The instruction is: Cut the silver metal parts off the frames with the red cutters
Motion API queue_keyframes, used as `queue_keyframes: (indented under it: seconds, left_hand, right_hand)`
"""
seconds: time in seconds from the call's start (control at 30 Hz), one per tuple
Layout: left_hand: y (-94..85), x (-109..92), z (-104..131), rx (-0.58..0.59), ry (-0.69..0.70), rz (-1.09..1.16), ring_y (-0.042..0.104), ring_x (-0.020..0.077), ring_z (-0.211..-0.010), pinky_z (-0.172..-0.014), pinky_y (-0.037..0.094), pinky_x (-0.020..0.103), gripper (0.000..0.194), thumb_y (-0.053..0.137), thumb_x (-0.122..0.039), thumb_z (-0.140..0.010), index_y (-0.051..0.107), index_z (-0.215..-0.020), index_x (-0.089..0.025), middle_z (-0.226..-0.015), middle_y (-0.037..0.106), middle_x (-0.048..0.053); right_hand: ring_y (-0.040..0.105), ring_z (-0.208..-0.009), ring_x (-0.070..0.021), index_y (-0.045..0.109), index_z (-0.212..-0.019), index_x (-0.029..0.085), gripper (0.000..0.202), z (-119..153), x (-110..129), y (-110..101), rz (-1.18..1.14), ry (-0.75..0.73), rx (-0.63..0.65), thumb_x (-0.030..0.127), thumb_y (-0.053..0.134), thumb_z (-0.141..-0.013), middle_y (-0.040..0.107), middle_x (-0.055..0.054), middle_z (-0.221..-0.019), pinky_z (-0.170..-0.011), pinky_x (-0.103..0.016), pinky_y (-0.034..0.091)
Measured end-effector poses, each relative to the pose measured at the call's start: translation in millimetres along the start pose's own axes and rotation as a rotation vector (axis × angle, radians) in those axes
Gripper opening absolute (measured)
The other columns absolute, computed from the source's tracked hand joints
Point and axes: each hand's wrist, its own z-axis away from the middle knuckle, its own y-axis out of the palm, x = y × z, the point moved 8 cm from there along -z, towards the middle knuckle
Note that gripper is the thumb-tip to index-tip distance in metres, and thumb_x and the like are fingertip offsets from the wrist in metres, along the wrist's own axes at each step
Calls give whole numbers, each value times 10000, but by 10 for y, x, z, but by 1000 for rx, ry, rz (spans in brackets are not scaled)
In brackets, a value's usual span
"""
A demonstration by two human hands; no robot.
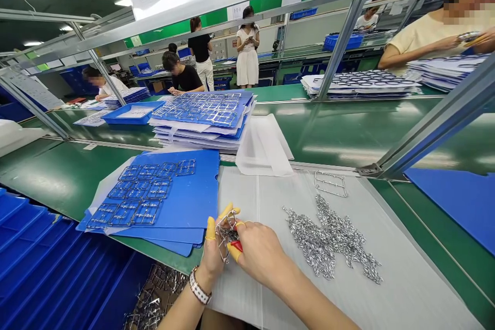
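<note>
Held frame [231, 235]: shiny metal. Small pieces [340, 232]: glossy silvery metal. Blue sheet [189, 191]: smooth plastic. Benchtop [54, 170]: smooth, glossy.

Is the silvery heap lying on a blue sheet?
No, the silvery heap lies on the whitish sheet.

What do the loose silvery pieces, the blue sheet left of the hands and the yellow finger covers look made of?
Loose silvery pieces: metal or metal-plated plastic, shiny; bright glints.
Blue sheet: probably plastic, smooth, low sheen; even colour, lies flat.
Yellow finger covers: perhaps latex or rubber, fairly matte; thin, close fit.
</note>
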Motion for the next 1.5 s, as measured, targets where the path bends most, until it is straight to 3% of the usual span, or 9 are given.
queue_keyframes:
  seconds: [0.2,0.43,0.77,1.5]
  left_hand:
    - [-4,8,-8,5,-1,-53,538,285,-1120,-1034,317,438,612,348,-611,-860,581,-1239,-190,-1205,625,115]
    - [4,15,-16,12,18,-103,539,288,-1123,-1036,319,434,612,391,-617,-846,589,-1233,-186,-1187,639,115]
    - [77,45,-17,-18,-96,12,536,289,-1152,-1045,309,432,639,343,-631,-859,617,-1199,-166,-1203,638,118]
    - [65,69,-15,-31,-53,-79,468,294,-1237,-1080,273,417,625,398,-639,-832,633,-1181,-178,-1241,616,118]
  right_hand:
    - [660,-807,-240,611,-945,152,221,6,0,-36,42,-32,-46,267,473,-817,687,-108,-877,-677,-305,461]
    - [661,-790,-244,620,-955,141,212,18,19,-35,109,-39,-11,211,481,-812,687,-114,-884,-643,-309,469]
    - [651,-829,-282,629,-921,132,249,-22,-312,-56,140,98,-52,315,485,-833,678,-142,-863,-668,-354,462]
    - [671,-789,-224,643,-921,151,240,-93,-274,-57,126,60,-20,284,459,-844,702,-113,-837,-643,-281,456]
